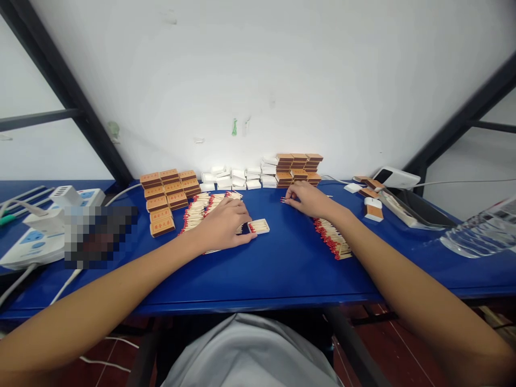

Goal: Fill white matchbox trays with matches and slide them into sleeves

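Observation:
My left hand point(223, 223) rests on the blue table, its thumb and fingers at the left end of a small white matchbox tray point(261, 226). Matches with red heads lie inside that tray. Under and beside this hand are rows of loose matches point(194, 212), partly hidden by it. Farther right, my right hand point(308, 199) pinches a few matches point(284, 200), red heads pointing left. A second pile of matches point(332, 239) lies below my right wrist, heads to the left.
Closed matchboxes point(167, 196) are stacked at left, more matchboxes point(298, 167) by the wall. White empty trays point(234, 177) stand between them. On the far left are a power strip point(18, 250) and a blurred dark object point(107, 236). A white device point(397, 177) and plastic wrap point(479, 231) lie right.

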`<act>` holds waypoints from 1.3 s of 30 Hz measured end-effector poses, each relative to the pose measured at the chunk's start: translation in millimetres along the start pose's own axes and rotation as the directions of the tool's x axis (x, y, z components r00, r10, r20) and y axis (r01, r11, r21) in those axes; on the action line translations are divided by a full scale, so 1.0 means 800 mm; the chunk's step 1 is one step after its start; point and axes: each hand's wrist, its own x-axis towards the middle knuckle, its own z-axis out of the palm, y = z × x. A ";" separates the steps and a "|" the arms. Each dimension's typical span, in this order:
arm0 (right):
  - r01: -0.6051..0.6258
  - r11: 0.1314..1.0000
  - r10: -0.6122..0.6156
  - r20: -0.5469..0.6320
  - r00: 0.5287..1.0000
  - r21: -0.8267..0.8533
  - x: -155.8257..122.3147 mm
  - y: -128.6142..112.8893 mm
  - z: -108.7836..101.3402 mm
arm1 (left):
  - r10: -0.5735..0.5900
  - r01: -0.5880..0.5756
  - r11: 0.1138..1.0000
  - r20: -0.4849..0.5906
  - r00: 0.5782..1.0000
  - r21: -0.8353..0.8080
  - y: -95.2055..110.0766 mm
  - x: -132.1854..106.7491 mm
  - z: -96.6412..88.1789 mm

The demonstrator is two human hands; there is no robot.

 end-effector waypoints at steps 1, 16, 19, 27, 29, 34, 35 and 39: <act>-0.005 1.000 0.005 0.003 1.000 0.001 0.000 0.001 0.000 | 0.001 -0.001 1.000 -0.004 1.000 -0.002 0.000 0.000 0.000; 0.141 0.973 -0.140 -0.018 0.990 0.185 -0.016 -0.068 -0.013 | 0.004 -0.004 1.000 -0.015 1.000 0.023 -0.001 0.000 0.000; 0.233 0.939 -0.240 -0.003 0.971 0.252 -0.026 -0.105 -0.012 | 0.006 -0.005 0.999 -0.021 1.000 0.035 -0.001 0.000 0.001; 0.306 0.944 -0.304 -0.033 0.952 0.128 -0.028 -0.134 -0.001 | 0.028 -0.027 0.999 -0.020 0.999 0.046 -0.002 0.000 0.003; 0.311 0.943 -0.310 -0.026 0.950 0.122 -0.027 -0.135 0.001 | 0.028 -0.028 0.999 -0.017 0.999 0.036 -0.002 0.000 0.002; 0.318 0.935 -0.318 -0.027 0.948 0.156 -0.027 -0.135 0.003 | 0.030 -0.030 0.999 -0.007 1.000 0.024 -0.001 0.001 0.000; 0.310 0.935 -0.311 -0.027 0.950 0.170 -0.027 -0.134 0.002 | 0.031 -0.031 0.999 -0.006 1.000 0.024 -0.002 0.001 0.000; 0.268 0.939 -0.276 0.007 0.961 0.216 -0.027 -0.123 -0.001 | 0.026 -0.026 0.999 -0.002 1.000 0.027 -0.003 0.000 0.002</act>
